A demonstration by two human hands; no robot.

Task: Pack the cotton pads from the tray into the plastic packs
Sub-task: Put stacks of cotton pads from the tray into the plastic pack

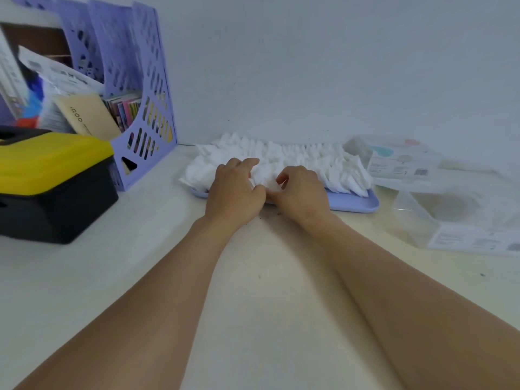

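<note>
- a pale table (261, 291) fills the near part of the scene, with a few small dark specks on it.
- a plain light wall (323, 66) stands behind it.
- at far left a lilac file rack (140, 88) with perforated sides stands against the wall, holding papers, a tan booklet (87, 115) and a row of colourful spines (125, 109).
- just beside the rack, nearer and at the left edge, sits a black box (56, 201) with a yellow lid (50, 160).

fluffy cotton pads (284, 160), smooth plastic tray (354, 202)
</note>
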